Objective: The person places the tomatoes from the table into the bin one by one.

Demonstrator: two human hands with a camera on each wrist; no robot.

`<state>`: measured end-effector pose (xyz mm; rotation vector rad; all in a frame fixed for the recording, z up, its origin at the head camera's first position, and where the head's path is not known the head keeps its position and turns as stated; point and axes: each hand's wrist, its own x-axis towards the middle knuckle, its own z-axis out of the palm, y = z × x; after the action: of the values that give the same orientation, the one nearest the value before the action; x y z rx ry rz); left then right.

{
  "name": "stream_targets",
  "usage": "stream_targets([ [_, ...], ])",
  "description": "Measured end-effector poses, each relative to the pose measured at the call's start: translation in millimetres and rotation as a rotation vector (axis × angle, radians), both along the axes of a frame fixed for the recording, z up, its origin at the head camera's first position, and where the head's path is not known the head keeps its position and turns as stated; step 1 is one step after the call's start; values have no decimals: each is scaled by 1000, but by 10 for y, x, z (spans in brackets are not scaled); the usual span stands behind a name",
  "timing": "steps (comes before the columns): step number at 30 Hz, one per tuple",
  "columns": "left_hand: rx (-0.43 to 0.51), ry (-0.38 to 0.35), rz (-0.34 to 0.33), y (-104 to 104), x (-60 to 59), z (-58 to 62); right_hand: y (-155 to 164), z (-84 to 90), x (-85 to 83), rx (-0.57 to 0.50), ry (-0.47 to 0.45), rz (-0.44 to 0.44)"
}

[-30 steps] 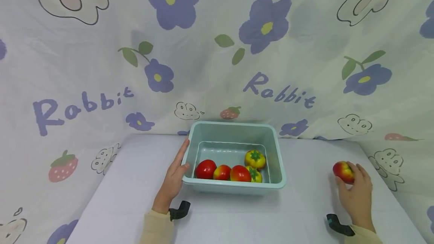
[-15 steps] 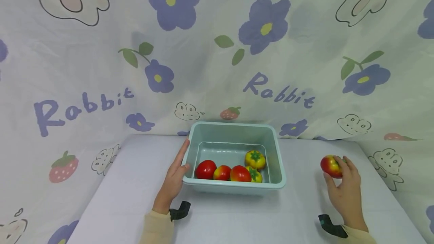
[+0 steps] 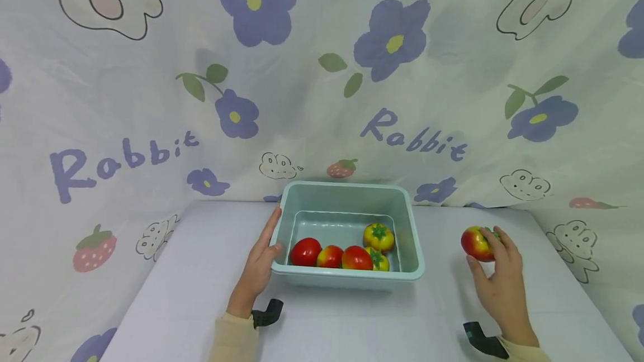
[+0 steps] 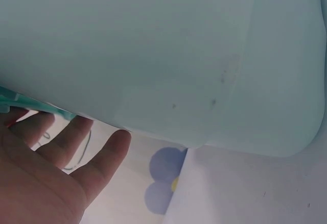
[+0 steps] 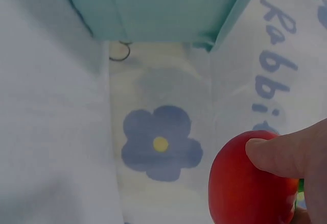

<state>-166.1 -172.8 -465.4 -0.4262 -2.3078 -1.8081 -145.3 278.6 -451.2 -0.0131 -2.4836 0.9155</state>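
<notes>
My right hand pinches a red-and-yellow tomato between thumb and fingers, to the right of the bin. In the right wrist view the thumb presses on the red side of the tomato, and a bit of green shows beneath it. A pale blue-green plastic bin stands in the middle of the table. My left hand lies along its left side, the fingers straight against the outer wall and the thumb at the rim. Several red and yellow tomatoes lie inside, mostly along the near wall.
A white cloth covers the table. Behind the bin and at both sides hangs a curtain printed with purple flowers, rabbits and lettering. A black wrist mount sits on the right arm, and a similar mount on the left.
My right hand has moved left toward the bin with the tomato, rising slightly in the head view. The left hand, the bin and the tomatoes in it have stayed in place.
</notes>
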Motion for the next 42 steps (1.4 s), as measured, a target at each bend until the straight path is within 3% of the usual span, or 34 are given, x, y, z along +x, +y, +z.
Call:
stream_targets([
  [25,-2,6,2,0,-6,-9,-407,141,114,31,127,141],
  [42,9,7,-7,3,2,5,-684,274,107,45,145,226],
])
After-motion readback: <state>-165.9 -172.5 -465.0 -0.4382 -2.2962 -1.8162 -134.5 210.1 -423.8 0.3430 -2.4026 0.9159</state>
